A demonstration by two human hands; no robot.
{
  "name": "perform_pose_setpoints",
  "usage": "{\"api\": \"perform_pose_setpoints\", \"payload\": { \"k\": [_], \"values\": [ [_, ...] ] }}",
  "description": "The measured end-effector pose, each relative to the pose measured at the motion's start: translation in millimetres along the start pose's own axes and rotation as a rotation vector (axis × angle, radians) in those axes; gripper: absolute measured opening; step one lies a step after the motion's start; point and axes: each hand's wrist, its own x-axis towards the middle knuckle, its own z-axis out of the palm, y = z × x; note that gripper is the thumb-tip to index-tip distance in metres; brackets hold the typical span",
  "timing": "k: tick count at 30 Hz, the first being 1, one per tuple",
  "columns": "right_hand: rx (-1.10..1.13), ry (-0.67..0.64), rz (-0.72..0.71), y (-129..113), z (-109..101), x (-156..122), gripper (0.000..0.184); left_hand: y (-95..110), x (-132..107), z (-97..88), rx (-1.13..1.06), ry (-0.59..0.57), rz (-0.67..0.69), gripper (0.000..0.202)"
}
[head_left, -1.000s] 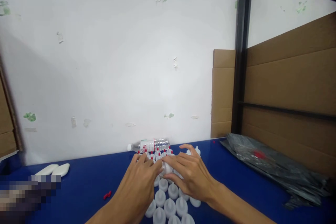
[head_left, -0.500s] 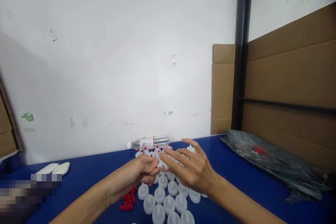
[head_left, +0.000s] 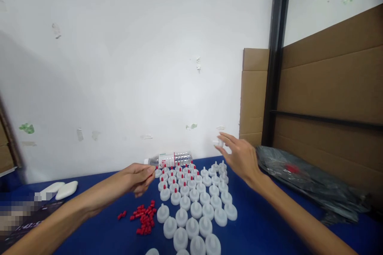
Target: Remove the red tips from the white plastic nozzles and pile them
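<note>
Several white nozzle caps (head_left: 196,201) stand in rows on the blue table (head_left: 98,203); the far ones carry red tips, the near ones are bare. My right hand (head_left: 239,157) is raised above the far right of the rows, fingers pinched on one white cap (head_left: 218,142). My left hand (head_left: 138,177) hovers left of the rows with fingers curled together; what they hold, if anything, I cannot make out. A small heap of loose red tips (head_left: 144,217) lies just below my left hand.
A clear plastic water bottle (head_left: 170,159) lies on its side against the white wall. A dark plastic bag (head_left: 302,185) lies at the right below cardboard sheets (head_left: 329,83). Two white oblong objects (head_left: 60,189) rest at far left, near a blurred patch.
My hands have parted from the middle of the rows. The right hand rose to the far right with a white cap; the left hand drew back to the left.
</note>
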Motion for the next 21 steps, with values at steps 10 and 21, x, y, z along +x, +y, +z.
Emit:
{"api": "perform_pose_setpoints", "payload": {
  "k": [10,21],
  "values": [
    [-0.045,-0.366,0.173,20.3,21.7,-15.4,0.015,-61.7,25.4,10.9,0.523,0.187,-0.062,0.028],
    [-0.054,-0.834,0.398,57.4,34.3,-28.6,0.024,-65.9,54.3,-5.4,0.771,0.326,-0.075,0.033]
  ]
}}
